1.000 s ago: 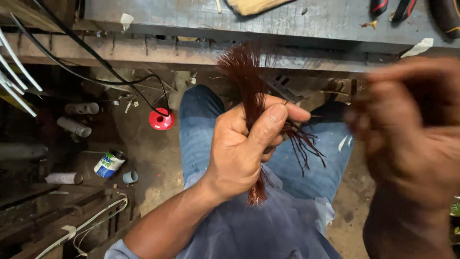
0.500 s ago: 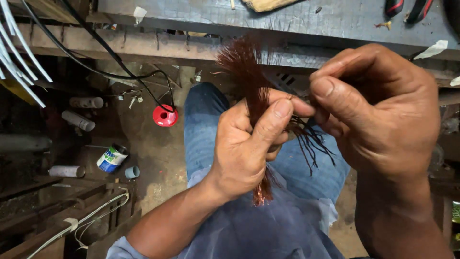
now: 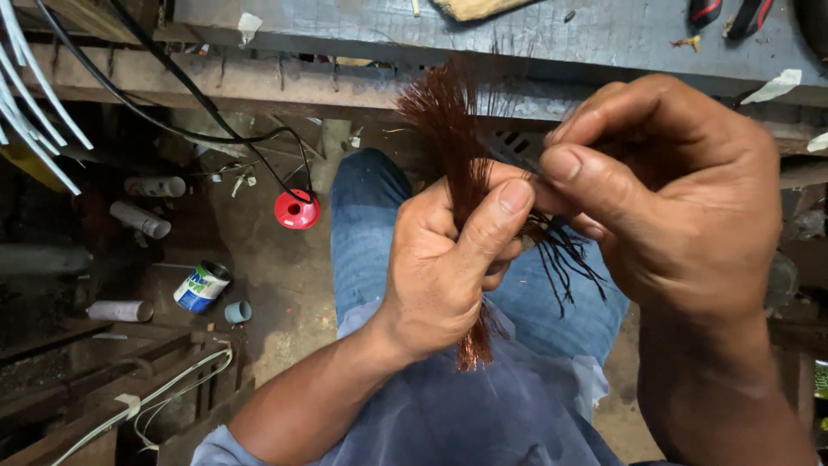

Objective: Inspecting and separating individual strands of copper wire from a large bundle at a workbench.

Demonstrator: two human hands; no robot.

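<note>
Behind and above the hands runs the edge of a grey counter, with a dim, cluttered floor below it.

Starting at the left hand: it is clenched around a bundle of fine copper wire, thumb pressed across the strands. The bundle's long axis runs nearly upright in the view, leaning slightly; its fanned upper end spreads toward the counter edge and its shorter lower end pokes out under the fist, over the person's lap in blue jeans. So the wire sits inside this hand, passing through it from bottom to top.

The right hand is close in from the right, thumb and forefinger pinched together just beside the left thumb, right at the bundle. It seems to be nipping a few single strands (too fine to be sure). Dark loose strands hang between the two hands. Both hands are at the wire, the left bearing it, the right only at its side.

Further out on the floor lie a red round cap, a small tin can, black cable and white cables.
</note>
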